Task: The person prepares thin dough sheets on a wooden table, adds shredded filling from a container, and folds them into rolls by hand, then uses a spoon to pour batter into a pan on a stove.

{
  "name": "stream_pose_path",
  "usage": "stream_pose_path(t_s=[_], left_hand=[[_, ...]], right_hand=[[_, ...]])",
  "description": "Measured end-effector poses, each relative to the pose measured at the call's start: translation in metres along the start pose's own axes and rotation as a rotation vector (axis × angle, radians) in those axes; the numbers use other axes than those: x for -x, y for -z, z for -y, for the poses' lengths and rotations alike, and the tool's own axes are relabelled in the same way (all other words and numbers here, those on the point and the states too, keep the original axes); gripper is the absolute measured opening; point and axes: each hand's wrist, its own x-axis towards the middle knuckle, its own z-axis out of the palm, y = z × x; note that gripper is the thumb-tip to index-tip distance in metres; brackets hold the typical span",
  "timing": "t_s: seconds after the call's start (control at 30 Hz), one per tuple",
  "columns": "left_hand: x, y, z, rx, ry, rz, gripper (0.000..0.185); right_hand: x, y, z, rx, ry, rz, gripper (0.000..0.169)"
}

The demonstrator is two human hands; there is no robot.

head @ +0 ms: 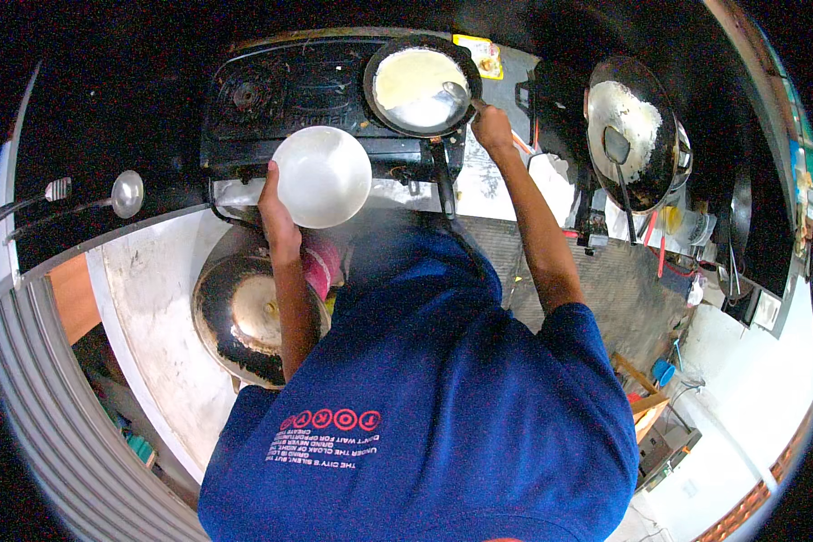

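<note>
My left hand [278, 217] grips the left rim of a white bowl [323, 177], held in front of the stove's near edge. My right hand [493, 129] is closed around the handle of a metal spoon or ladle [455, 91], whose head is in a dark frying pan [371, 88]. Pale yellow batter or egg [417, 71] covers the far part of the pan's base; the near part shows bare and shiny. The pan stands on the right side of a black gas stove [244, 142], its handle pointing towards me.
A wok [660, 122] with a spatula [616, 146] in it stands at the right. Another large blackened pan [206, 318] lies below my left forearm. A yellow packet [481, 54] is behind the frying pan. A ladle [128, 193] and a slotted utensil [58, 190] are at the left.
</note>
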Motion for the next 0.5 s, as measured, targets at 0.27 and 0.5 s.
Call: stream_pose_path(t_s=[0.27,0.5], left_hand=[[-0.008,0.01,0.001,0.015,-0.016,0.012,0.057],[-0.01,0.003,0.001,0.029,0.016,0.036,0.058]], right_hand=[[0.004,0.019,0.013,0.122,0.102,-0.005,0.032],[0.013,0.029,0.019,0.13,0.09,-0.031,0.023]])
